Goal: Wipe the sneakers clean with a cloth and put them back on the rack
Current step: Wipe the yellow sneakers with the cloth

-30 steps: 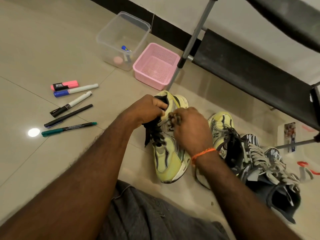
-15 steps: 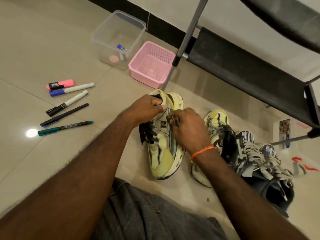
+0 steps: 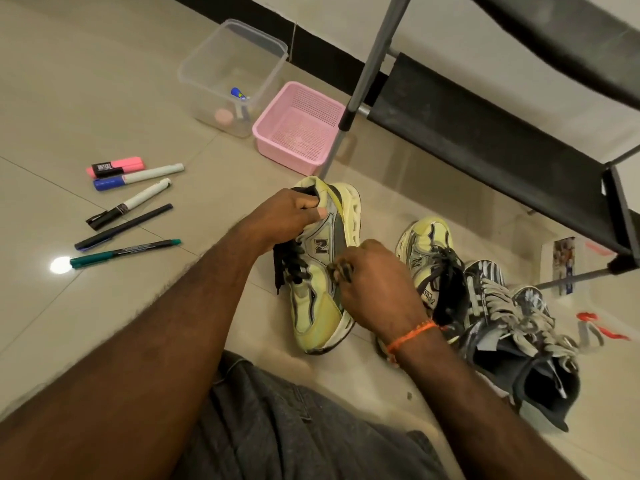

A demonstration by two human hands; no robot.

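The floor [image 3: 104,81] is showing as glossy, smooth tile, throwing back a bright spot of light. The yellow sneaker [image 3: 320,299] is looking like matt mesh cloth with smoother grey panels and a scuffed rubbery sole. The clear tub [image 3: 207,69] is showing as see-through plastic, and the pink basket [image 3: 298,161] as perforated matt plastic. The rack [image 3: 485,133] is looking like dull grey metal tubing carrying matt black fabric shelves. The markers [image 3: 135,178] are looking like smooth plastic. The shorts [image 3: 294,427] are showing as grey, slightly rough cloth.
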